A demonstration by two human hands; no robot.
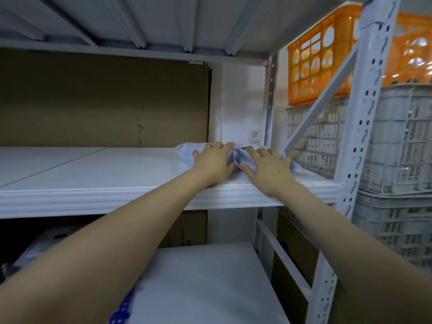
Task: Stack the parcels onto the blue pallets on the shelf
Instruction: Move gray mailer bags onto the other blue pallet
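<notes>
Obs.: fingers of both hands lie straight and slightly spread, flat on top of the parcel. Nothing is pinched and no finger curls under it. The left hand covers its left half, the right hand its right half, with the thumbs close together in the middle.

Parcel: a soft pale-blue bag, creased between the hands, with a dark label on its far side. It lies on the bare white shelf at the right end, near the front right corner. Its right tip reaches the diagonal brace.

No blue pallet shows under it. A blue spotted piece sits on the level below, at the lower left; I cannot tell whether that is a pallet.

Surroundings: brown cardboard along the back of the shelf. Beyond the perforated upright, an orange crate sits on stacked grey crates.

Risks (judgement):
- The bag may end up on plain board rather than a pallet, so the placement misses the task.
- The hands only press down. If they draw back toward the front edge, friction could drag the limp bag off it.
- The right tip could slide past the brace and off the end of the shelf.
- Uneven pressure could bunch the crease, leaving a poor base for stacking.
</notes>
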